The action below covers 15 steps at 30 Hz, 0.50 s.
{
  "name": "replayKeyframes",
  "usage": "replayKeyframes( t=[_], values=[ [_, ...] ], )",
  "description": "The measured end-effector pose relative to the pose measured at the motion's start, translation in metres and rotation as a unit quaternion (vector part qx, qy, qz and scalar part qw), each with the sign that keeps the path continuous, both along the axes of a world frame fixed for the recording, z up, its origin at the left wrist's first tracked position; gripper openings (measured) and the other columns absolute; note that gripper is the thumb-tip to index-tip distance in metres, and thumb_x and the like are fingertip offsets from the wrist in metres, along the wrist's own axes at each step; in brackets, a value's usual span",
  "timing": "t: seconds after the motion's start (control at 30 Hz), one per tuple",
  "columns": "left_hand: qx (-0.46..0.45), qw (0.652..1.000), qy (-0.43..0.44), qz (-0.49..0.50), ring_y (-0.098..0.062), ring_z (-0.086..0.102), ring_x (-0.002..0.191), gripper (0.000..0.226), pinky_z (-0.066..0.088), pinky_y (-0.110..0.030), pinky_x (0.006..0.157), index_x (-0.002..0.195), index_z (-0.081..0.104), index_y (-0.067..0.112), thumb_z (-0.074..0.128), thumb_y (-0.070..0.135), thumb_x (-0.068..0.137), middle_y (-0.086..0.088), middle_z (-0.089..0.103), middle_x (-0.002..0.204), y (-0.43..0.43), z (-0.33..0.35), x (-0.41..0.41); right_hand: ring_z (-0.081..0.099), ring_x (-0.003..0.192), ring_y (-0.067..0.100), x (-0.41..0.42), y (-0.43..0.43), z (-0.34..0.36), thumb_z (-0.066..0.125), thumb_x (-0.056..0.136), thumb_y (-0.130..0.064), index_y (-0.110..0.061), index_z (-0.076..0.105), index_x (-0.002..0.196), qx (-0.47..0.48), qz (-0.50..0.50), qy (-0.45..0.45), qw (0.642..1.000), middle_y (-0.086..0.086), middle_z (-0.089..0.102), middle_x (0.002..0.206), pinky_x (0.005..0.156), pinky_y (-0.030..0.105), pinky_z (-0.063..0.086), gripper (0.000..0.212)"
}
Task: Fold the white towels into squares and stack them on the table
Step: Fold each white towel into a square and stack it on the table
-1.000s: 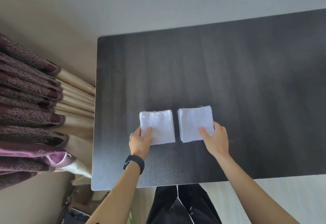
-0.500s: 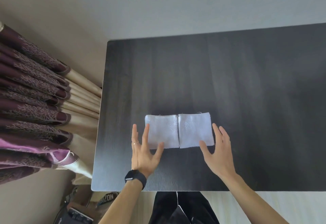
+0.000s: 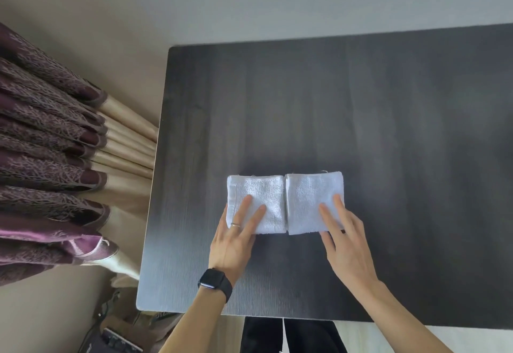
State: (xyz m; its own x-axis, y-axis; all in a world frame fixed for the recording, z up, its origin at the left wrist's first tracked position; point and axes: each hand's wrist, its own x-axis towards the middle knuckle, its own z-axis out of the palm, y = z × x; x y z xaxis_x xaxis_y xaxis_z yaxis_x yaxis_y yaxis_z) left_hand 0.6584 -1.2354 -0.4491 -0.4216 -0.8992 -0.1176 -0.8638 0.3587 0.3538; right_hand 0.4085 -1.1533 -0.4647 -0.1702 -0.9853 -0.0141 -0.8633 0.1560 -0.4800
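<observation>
Two white towels, each folded into a square, lie side by side with their edges touching on the dark table (image 3: 361, 119). My left hand (image 3: 236, 237) rests flat with straight fingers on the left towel (image 3: 261, 190). On the right towel (image 3: 311, 190) my right hand (image 3: 345, 237) lies the same way, fingers spread and pressing its near part. Neither hand grips anything. A dark watch sits on my left wrist.
Purple and beige curtains (image 3: 55, 158) hang past the table's left edge. The table's near edge runs just in front of my body, and a bag lies on the floor at the lower left (image 3: 116, 336). A pale wall stands behind the table.
One second ago my hands held the two towels apart. They pushed them together, lifted off with open fingers, and now lie flat on top of the towels.
</observation>
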Motion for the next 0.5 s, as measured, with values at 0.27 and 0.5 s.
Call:
replayKeyframes(
  t=[0.27,0.5],
  values=[
    [0.012,0.999,0.020,0.048,-0.029,0.035,0.132,0.077,0.059,-0.036,0.074,0.143,0.025,0.061,0.057,0.015,0.090,0.029,0.008,0.160,-0.097,-0.002,0.012,0.042,0.119,0.031,0.020,-0.109,-0.003,0.069,0.088,-0.007,-0.021,0.048,0.145,-0.024,-0.012,-0.020,0.999,-0.003,0.023,0.162,0.078,0.037,0.057,0.062],
    [0.011,0.999,0.010,0.030,-0.027,0.031,0.135,0.073,0.051,-0.045,0.098,0.142,0.016,0.064,0.054,0.025,0.094,0.029,0.003,0.159,-0.223,-0.003,0.018,0.040,0.119,0.029,0.023,-0.231,-0.004,0.063,0.092,-0.010,-0.027,0.043,0.146,-0.025,-0.013,-0.011,1.000,-0.008,0.017,0.162,0.082,0.039,0.056,0.059]
  ],
)
